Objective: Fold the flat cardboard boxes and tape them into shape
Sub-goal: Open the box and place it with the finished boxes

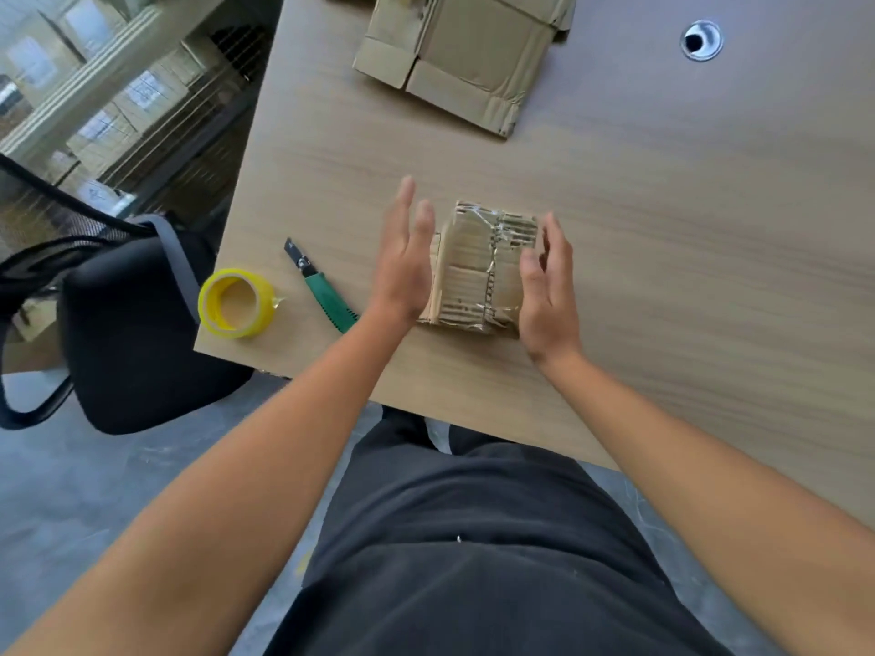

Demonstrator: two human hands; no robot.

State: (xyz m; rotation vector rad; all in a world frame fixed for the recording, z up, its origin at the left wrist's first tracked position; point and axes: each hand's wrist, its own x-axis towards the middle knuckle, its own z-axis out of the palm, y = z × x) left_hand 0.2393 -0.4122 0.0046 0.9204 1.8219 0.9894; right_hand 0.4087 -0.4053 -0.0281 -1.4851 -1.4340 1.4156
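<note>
Hands: We are watching the left hand [402,258] and right hand [549,295] flanking a small box [478,272], one on each side.
Grip: The left hand's fingers are lying straight along the box's left side. The right hand's are curving loosely by its right side. Neither is closing round anything, and we cannot tell if they are touching the card.
Box: It is sitting near the front of the table [663,239], between the palms, folded up and crossed with clear tape over its top seam.
Tools: The yellow tape roll [236,303] and green knife [326,291] are lying idle just left of the left hand, near the table's corner.
Stack: Flat cardboard [454,54] is waiting at the far edge, well apart from the box, unfolded and untaped.
Progress: We are judging one box shaped and taped, perhaps being squared or released. At least the far piece is left to fold and tape.
</note>
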